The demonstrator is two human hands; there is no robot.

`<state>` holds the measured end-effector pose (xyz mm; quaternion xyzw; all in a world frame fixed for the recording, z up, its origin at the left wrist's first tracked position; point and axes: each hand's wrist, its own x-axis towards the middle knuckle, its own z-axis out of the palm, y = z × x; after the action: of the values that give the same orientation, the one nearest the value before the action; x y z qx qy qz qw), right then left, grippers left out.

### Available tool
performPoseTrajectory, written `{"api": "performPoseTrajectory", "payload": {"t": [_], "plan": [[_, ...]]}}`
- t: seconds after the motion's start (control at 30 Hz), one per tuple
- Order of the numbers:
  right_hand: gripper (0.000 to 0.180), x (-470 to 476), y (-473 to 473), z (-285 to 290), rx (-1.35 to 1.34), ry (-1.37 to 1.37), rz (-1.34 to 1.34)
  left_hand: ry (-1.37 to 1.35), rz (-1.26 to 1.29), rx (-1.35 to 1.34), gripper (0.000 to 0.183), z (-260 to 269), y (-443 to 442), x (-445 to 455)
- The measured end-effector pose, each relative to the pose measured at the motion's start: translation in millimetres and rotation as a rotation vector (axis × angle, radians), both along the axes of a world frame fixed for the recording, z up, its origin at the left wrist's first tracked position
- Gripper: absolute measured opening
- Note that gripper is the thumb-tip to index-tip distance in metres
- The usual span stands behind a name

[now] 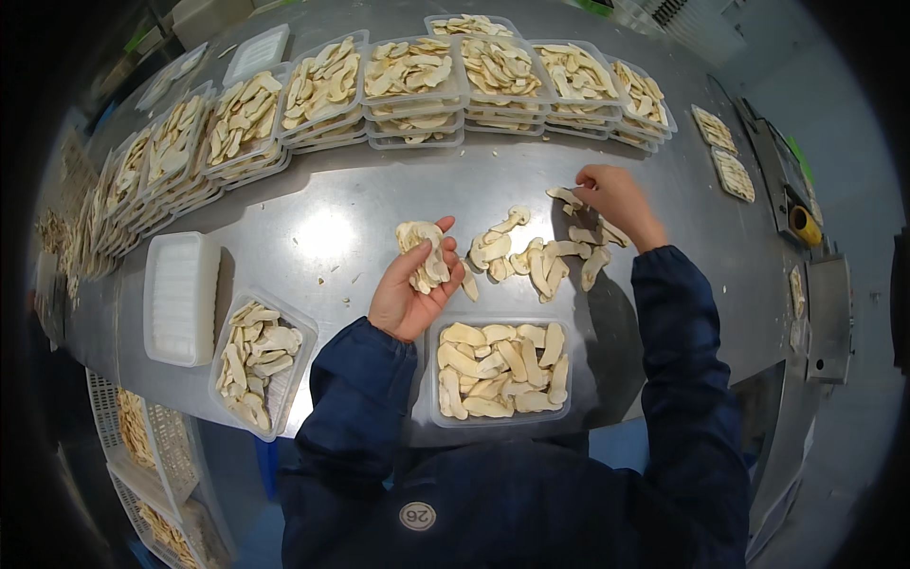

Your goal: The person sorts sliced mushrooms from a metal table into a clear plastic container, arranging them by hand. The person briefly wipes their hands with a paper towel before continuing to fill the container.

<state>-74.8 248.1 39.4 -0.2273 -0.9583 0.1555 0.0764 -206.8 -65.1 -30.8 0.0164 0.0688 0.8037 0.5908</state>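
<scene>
Several pale mushroom slices (421, 245) are held in my left hand (416, 288), above the steel table. My right hand (615, 199) is at the right, its fingertips pinching or touching a mushroom slice (565, 197); the exact contact is partly hidden. Loose mushroom slices (544, 263) lie scattered on the metal between and below my hands. Close to my body stands a clear plastic tray (501, 421) with slices laid over its bottom. Left of my left forearm, a tilted clear tray (307, 334) holds more slices, with part of its bottom bare.
Stacked filled trays (412, 107) curve along the back and left of the steel table (341, 185). A stack of empty white trays (181, 299) stands at left. Two small packed trays (732, 174) lie at right, near a machine (778, 171). White perforated crates (167, 448) with slices are below left.
</scene>
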Motion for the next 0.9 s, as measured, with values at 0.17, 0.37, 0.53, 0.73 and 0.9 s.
{"api": "performPoseTrajectory", "payload": {"t": [0.17, 0.37, 0.53, 0.73, 0.9], "plan": [[0.02, 6.3, 3.3, -5.3, 0.04, 0.015, 0.039, 0.08, 0.043, 0.003, 0.049, -1.2, -1.4, -3.6], [0.018, 40.9, -10.6, 10.0, 0.007, -0.122, 0.066, 0.094, 0.13, -0.077, 0.046, 2.3, -2.6, -4.3], [0.012, 55.0, -30.9, -2.5, -0.027, -0.076, 0.019, 0.11, 0.117, 0.019, 0.047, -9.8, -2.4, -5.4], [0.013, 59.2, -24.5, -5.7, -0.087, -0.031, -0.018, 0.083, 0.092, 0.019, 0.063, -2.9, 0.6, -4.1], [0.021, 40.7, -53.7, 21.8, -0.372, 0.09, -0.063, 0.041, 0.084, -0.027, 0.068, 8.8, 6.1, 7.3]]}}
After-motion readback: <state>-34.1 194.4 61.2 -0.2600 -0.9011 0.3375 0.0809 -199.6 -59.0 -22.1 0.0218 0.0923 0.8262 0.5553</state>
